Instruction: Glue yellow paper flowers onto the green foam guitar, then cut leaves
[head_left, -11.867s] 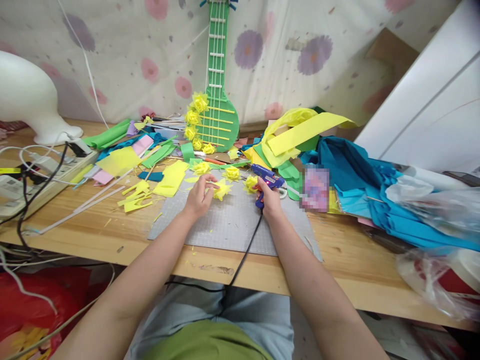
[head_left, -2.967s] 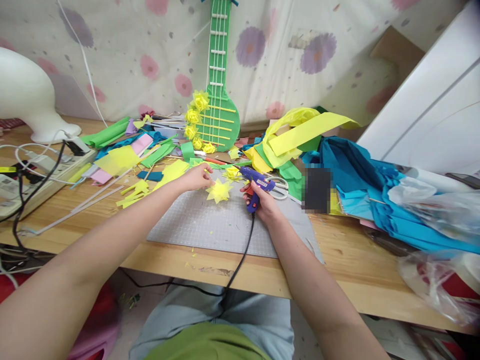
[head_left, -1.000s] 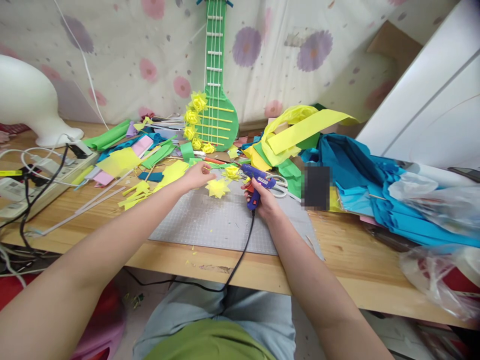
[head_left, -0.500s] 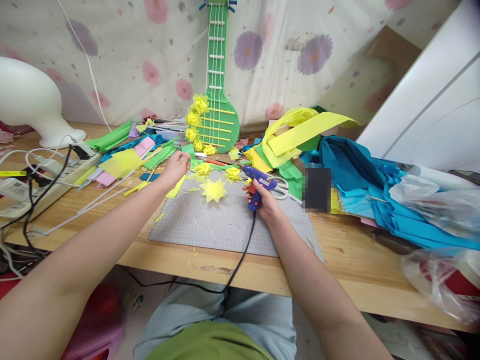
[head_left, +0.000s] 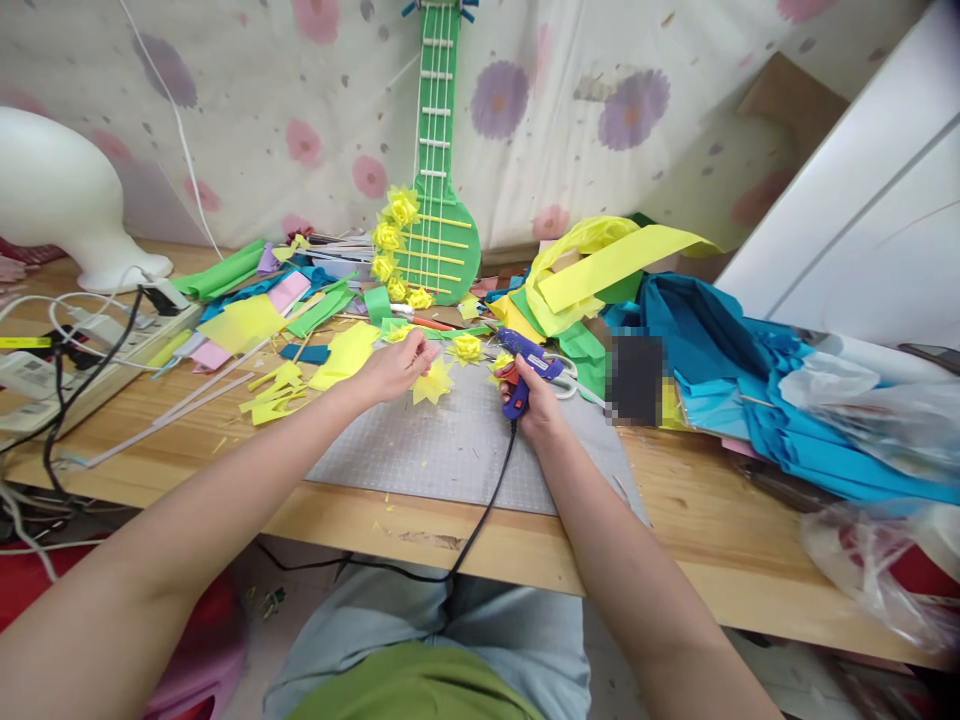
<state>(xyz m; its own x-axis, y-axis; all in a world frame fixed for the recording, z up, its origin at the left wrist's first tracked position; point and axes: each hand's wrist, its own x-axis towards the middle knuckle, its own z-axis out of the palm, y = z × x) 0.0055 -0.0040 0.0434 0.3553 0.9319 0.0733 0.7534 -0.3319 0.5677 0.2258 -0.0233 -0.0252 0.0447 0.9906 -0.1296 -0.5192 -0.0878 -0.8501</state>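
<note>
My right hand (head_left: 538, 400) is wrapped round a blue glue gun (head_left: 525, 352), its nozzle pointing up and left over the cutting mat (head_left: 435, 460). My left hand (head_left: 401, 368) has its fingertips pinched together above a star-shaped yellow paper flower (head_left: 433, 388); whether anything is in the pinch, or it touches the flower, I cannot tell. Another yellow flower (head_left: 466, 348) lies between the hands. Partly behind my left hand shows a further one (head_left: 397, 333). At the back leans a green pipa-like model (head_left: 456, 250) with yellow flowers along its left edge.
Yellow paper scraps (head_left: 281, 390) and a yellow sheet (head_left: 345, 355) lie left of the mat. Crumpled blue paper (head_left: 697, 320) fills the right side. A power strip (head_left: 135, 350) with cables stands at left. The glue gun's black cord (head_left: 491, 490) drops over the table edge.
My left hand has moved right and slightly nearer, from the mat's far left corner to above the star-shaped flower. My right hand with the glue gun has shifted slightly right.
</note>
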